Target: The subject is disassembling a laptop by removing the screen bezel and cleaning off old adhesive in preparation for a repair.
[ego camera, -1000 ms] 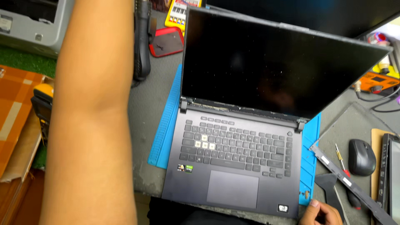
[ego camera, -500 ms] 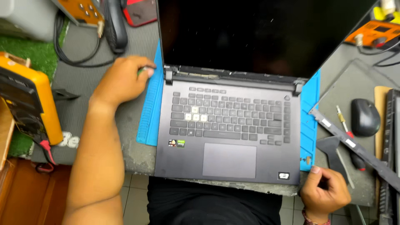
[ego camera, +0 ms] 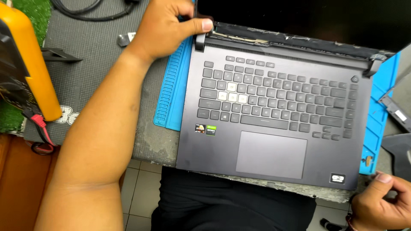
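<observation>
The head view shows the left hand now gripping the left hinge corner of the dark grey open laptop, where half a second ago it only rested alongside. The right hand, loosely curled and holding nothing visible, sits off the front corner. Underneath lies a blue ribbed silicone mat on the table; the screen is cut off above.

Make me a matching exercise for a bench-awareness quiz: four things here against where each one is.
Things:
1. left hand
2. right hand
3. laptop
4. meter

Places:
A. on the blue mat
B. at the laptop's left hinge
C. far left of the bench
D. off the laptop's front right corner

Pairs: 1-B, 2-D, 3-A, 4-C.
</observation>
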